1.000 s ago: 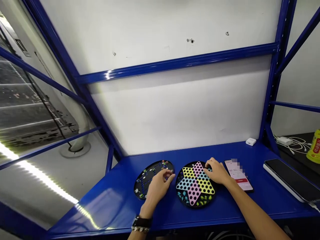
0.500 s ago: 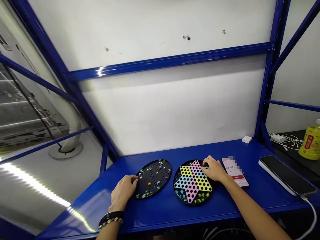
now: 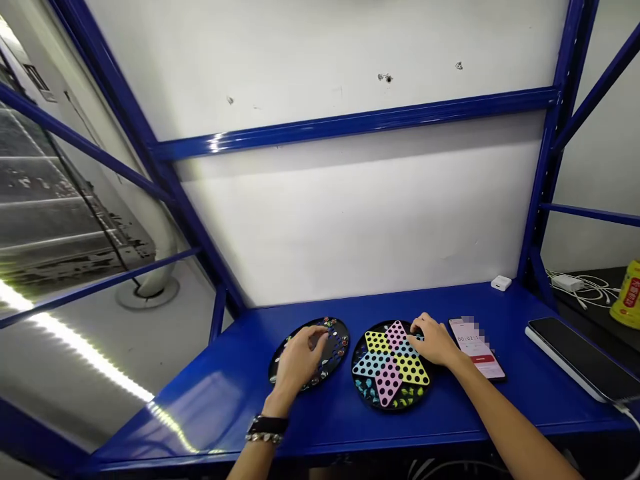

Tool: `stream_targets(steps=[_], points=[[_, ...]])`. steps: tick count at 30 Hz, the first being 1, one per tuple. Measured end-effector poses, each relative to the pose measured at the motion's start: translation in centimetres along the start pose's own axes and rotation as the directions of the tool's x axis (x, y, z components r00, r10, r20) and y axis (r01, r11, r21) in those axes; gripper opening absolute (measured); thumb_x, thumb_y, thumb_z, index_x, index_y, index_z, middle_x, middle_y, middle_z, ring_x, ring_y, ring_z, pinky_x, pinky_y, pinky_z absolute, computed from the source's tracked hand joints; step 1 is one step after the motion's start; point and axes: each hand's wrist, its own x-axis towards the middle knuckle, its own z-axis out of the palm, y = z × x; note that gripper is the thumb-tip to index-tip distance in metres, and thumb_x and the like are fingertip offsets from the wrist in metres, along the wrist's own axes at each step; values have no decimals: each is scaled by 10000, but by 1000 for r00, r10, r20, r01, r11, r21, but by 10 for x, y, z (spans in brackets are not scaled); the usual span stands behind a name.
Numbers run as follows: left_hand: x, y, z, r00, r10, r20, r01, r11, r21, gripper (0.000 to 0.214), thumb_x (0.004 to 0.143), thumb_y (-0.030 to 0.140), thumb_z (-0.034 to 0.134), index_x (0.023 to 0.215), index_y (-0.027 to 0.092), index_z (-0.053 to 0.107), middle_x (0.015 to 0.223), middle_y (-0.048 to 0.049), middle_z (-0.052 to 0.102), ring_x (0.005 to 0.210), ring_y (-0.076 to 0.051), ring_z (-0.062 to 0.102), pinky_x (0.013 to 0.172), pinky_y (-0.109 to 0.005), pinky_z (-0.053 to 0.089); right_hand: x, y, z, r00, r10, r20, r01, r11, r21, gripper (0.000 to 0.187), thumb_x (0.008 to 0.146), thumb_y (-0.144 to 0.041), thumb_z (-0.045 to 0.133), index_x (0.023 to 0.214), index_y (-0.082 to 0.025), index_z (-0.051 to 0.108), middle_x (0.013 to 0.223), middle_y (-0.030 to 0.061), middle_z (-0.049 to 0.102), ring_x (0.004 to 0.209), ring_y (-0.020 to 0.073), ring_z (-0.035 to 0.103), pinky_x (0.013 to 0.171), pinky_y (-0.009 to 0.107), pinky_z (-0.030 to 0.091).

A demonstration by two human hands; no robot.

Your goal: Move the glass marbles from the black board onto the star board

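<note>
My left hand (image 3: 300, 358) is over a round black board (image 3: 345, 360) that carries small glassy marbles along its edge. Thumb and index finger come close together in a pinch, and whatever may be between them is too small to make out. My right hand (image 3: 434, 341) rests at the upper right of a round Chinese checkers board (image 3: 389, 363), which has a star of pink, yellow and blue points with black holes. Its fingers curl down at the star's edge, and their tips are partly hidden. Blue marbles (image 3: 367, 388) and yellow-green marbles (image 3: 407, 398) lie in the board's front compartments.
A phone showing a timer (image 3: 477, 350) lies right of my right hand. Farther right is a dark-screened phone on a white block (image 3: 583, 357), with a cable. A white adapter (image 3: 501, 283) sits near the back of the blue table (image 3: 330, 423). Blue frame posts bound the sides.
My left hand has moved right, from the left rim of the black board to above its middle. My right hand stays at the Chinese checkers board. The view has shifted slightly.
</note>
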Motion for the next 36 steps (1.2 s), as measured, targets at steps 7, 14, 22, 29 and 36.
stream_targets(steps=[7, 14, 22, 29, 36], points=[[-7, 55, 46, 970, 189, 153, -178, 980, -86, 221, 899, 348, 520, 910, 249, 717, 974, -25, 731, 878, -204, 655, 779, -289, 484, 0, -1, 1, 1000, 5, 3, -5, 1000, 0, 162, 891, -364, 529, 886, -228, 617, 1022, 35, 602, 937, 203, 591, 808, 338, 363], [-11, 17, 36, 992, 118, 37, -109, 976, -188, 345, 945, 400, 401, 1039, 252, 698, 1105, -35, 714, 962, -207, 653, 898, -313, 497, 0, -2, 0, 1000, 3, -6, -3, 1000, -8, 162, 894, -365, 531, 874, -229, 617, 1010, 32, 595, 926, 197, 589, 803, 326, 363], [-21, -34, 32, 991, 36, 128, -26, 997, -79, 382, 950, 390, 372, 1156, 242, 657, 1201, -44, 693, 1038, -221, 662, 907, -325, 511, 0, 1, 2, 1000, 0, -4, 0, 1000, -9, 164, 890, -367, 524, 863, -227, 605, 1030, 34, 597, 927, 198, 590, 790, 328, 362], [-6, 4, 39, 982, 124, 144, -118, 992, -52, 383, 967, 335, 339, 1188, 232, 634, 1264, -61, 661, 1175, -234, 600, 1002, -365, 462, -1, 1, 0, 1000, 0, 1, 0, 1000, -2, 173, 898, -372, 517, 879, -231, 616, 1023, 36, 597, 944, 205, 586, 801, 334, 364], [17, -1, 39, 962, 113, 248, -102, 993, -57, 374, 926, 333, 416, 1221, 243, 628, 1261, -56, 665, 1167, -234, 608, 983, -353, 474, -1, 1, 0, 1000, 5, 15, -5, 1000, -8, 182, 892, -378, 511, 878, -224, 608, 1046, 43, 587, 949, 211, 585, 816, 349, 369]])
